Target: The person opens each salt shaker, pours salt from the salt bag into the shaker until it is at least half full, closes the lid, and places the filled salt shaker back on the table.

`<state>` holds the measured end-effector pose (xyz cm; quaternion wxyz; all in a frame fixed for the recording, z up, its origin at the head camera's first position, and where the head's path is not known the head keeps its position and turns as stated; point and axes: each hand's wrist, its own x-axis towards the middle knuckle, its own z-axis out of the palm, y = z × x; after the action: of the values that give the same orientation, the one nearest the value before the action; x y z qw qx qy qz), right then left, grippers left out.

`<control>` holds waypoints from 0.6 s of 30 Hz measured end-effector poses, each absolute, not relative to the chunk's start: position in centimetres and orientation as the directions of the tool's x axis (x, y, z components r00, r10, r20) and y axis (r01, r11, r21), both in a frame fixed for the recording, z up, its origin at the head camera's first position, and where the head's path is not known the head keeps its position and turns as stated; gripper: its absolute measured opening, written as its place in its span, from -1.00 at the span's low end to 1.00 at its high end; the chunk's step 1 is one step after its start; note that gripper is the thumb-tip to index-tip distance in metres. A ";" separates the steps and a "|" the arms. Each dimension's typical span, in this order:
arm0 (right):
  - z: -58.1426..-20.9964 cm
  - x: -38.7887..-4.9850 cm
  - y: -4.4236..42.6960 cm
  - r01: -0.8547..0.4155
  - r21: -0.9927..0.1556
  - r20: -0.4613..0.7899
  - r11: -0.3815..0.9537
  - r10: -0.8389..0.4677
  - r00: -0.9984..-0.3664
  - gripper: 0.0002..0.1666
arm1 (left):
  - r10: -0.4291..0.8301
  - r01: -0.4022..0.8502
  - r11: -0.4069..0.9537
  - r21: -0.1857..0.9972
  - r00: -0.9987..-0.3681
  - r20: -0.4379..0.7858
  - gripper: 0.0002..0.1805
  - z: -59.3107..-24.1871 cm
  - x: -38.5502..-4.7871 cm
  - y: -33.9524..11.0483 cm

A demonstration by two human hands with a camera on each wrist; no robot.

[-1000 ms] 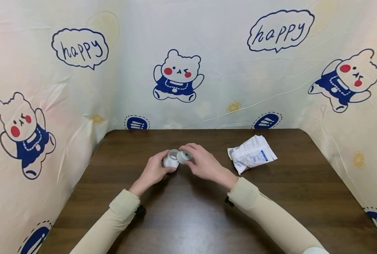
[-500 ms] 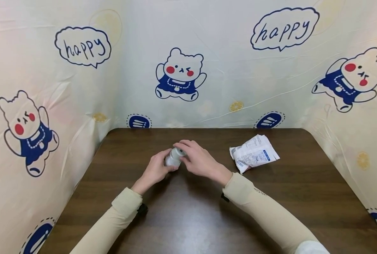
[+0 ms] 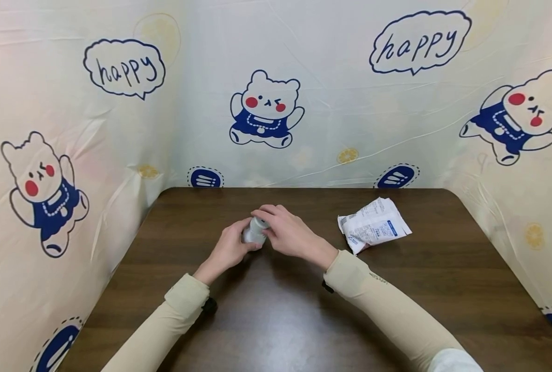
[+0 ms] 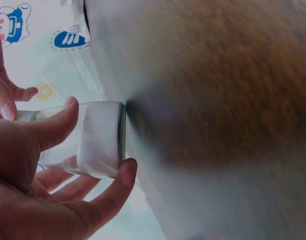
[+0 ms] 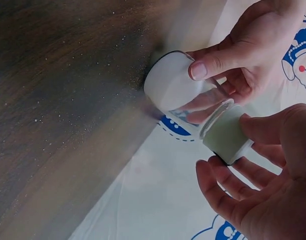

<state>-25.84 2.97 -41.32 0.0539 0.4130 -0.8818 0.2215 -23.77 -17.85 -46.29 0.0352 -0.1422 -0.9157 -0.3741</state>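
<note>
A small clear glass jar (image 3: 253,237) is partly filled with white powder, plain in the left wrist view as a white layer (image 4: 99,140) at its base. My left hand (image 3: 230,247) grips the jar's body, thumb on one side and fingers round the other. On the jar's mouth sits a pale green lid (image 5: 226,132). With thumb and fingers my right hand (image 3: 291,233) holds this lid from its side. In the right wrist view the jar (image 5: 173,82) is held just above or on the table; which of these, I cannot tell.
A white printed packet (image 3: 374,226), crumpled, lies on the brown wooden table (image 3: 276,310) to the right of my hands. Fine white specks (image 5: 68,105) dot the tabletop in the right wrist view. A patterned curtain (image 3: 327,103) stands behind the table and along both sides.
A second ago the lid was tilted beside the jar's open mouth. My right hand has moved it left onto the jar. The left hand keeps its grip on the jar.
</note>
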 end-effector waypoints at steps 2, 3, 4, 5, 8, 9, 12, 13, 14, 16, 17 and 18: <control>-41.3 -25.8 2.9 -0.753 -0.344 0.275 0.561 -0.707 -0.652 -0.43 | 0.233 0.291 0.684 0.669 -0.956 0.177 -0.30 -46.4 -23.7 -17.9; -41.3 -25.8 2.9 -0.755 -0.345 0.275 0.558 -0.709 -0.649 -0.43 | 0.230 0.288 0.686 0.669 -0.957 0.176 -0.30 -46.4 -23.7 -17.9; -41.3 -25.8 2.9 -0.756 -0.346 0.274 0.556 -0.711 -0.648 -0.43 | 0.230 0.290 0.686 0.667 -0.957 0.178 -0.30 -46.4 -23.7 -17.9; -41.2 -25.8 2.9 -0.757 -0.347 0.273 0.554 -0.712 -0.647 -0.43 | 0.229 0.290 0.687 0.666 -0.957 0.179 -0.30 -46.4 -23.7 -17.8; -41.2 -25.9 3.1 -0.763 -0.345 0.279 0.547 -0.716 -0.640 -0.43 | 0.225 0.287 0.689 0.666 -0.958 0.180 -0.31 -46.4 -23.6 -17.7; -41.2 -25.9 3.1 -0.763 -0.347 0.282 0.546 -0.715 -0.640 -0.43 | 0.224 0.284 0.689 0.667 -0.958 0.178 -0.31 -46.4 -23.6 -17.7; -41.1 -25.9 3.2 -0.757 -0.354 0.291 0.548 -0.705 -0.647 -0.42 | 0.226 0.289 0.692 0.662 -0.957 0.181 -0.30 -46.3 -23.6 -17.6; -41.1 -25.9 3.2 -0.754 -0.360 0.293 0.550 -0.700 -0.651 -0.42 | 0.229 0.293 0.693 0.659 -0.956 0.185 -0.30 -46.2 -23.6 -17.6; -41.1 -26.0 3.2 -0.748 -0.367 0.293 0.553 -0.694 -0.657 -0.41 | 0.231 0.294 0.692 0.659 -0.955 0.185 -0.30 -46.2 -23.6 -17.6; -41.0 -26.0 3.2 -0.734 -0.381 0.296 0.562 -0.679 -0.672 -0.41 | 0.235 0.299 0.693 0.656 -0.954 0.186 -0.31 -46.1 -23.6 -17.6; -41.0 -26.0 3.2 -0.727 -0.384 0.297 0.570 -0.669 -0.682 -0.41 | 0.237 0.301 0.693 0.655 -0.953 0.187 -0.31 -46.1 -23.6 -17.6; -41.0 -26.0 3.1 -0.719 -0.382 0.301 0.580 -0.658 -0.691 -0.41 | 0.238 0.303 0.693 0.654 -0.953 0.189 -0.31 -46.1 -23.6 -17.6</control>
<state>-26.01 3.14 -41.01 0.0632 0.3881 -0.8867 0.2433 -23.59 -17.58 -46.09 0.0447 -0.1474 -0.9189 -0.3631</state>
